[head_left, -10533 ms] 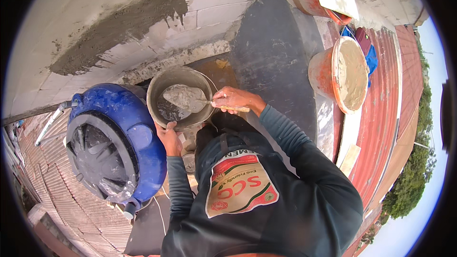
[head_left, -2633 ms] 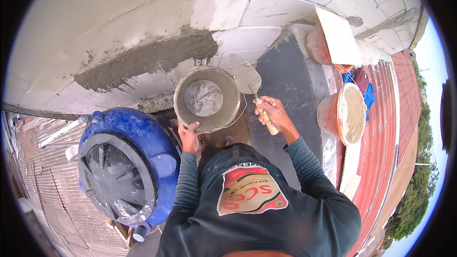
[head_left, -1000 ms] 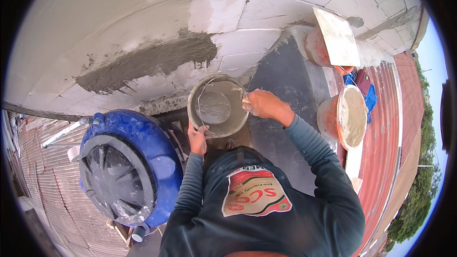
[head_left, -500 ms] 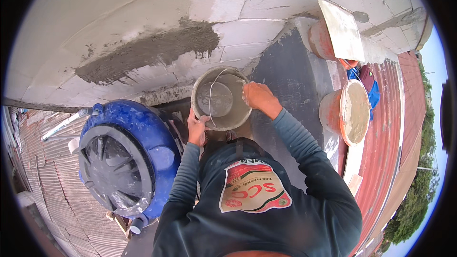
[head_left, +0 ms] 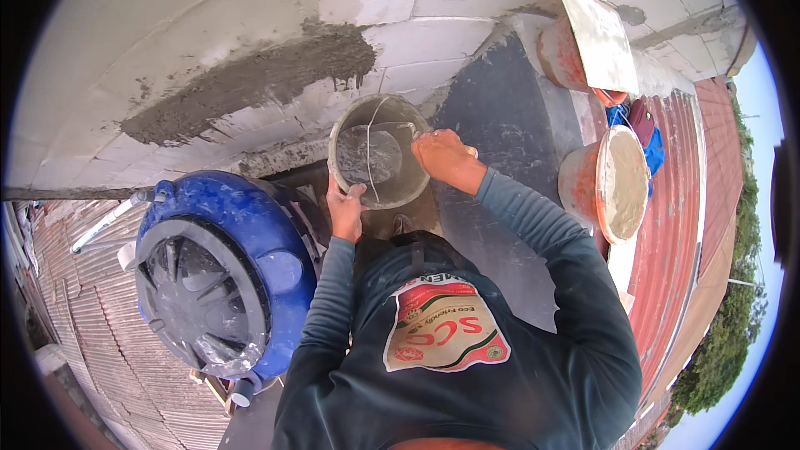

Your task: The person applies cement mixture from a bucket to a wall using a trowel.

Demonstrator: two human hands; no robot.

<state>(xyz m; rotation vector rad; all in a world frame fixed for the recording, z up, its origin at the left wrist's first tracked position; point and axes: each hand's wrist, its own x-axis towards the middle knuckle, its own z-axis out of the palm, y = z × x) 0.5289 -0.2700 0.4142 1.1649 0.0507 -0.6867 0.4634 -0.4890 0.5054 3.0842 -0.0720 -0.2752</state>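
Note:
A grey mortar-smeared bucket (head_left: 343, 137) is tilted in front of me, its thin wire handle (head_left: 369, 150) lying across the opening. My left hand (head_left: 345, 207) grips its near left side, with the thumb and fingers against the wall. At the right rim my right hand (head_left: 446, 157) is closed in a fist around what looks like a trowel. The pale end of its handle (head_left: 472, 152) shows behind the fist; its blade, inside the bucket, is hard to make out. Wet grey mortar (head_left: 250, 83) covers a strip of the block wall (head_left: 425, 42) beyond.
A large blue tank (head_left: 287, 279) with a black lid stands close on my left. To the right are a mortar-filled bucket (head_left: 625, 183) and another bucket (head_left: 560, 54) with a pale board (head_left: 596, 37) leaning on it. Red corrugated roofing (head_left: 675, 192) lies farther right.
The bucket has moved slightly left and up in the picture, with my left hand still on it. My right hand has shifted left and turned over the right rim.

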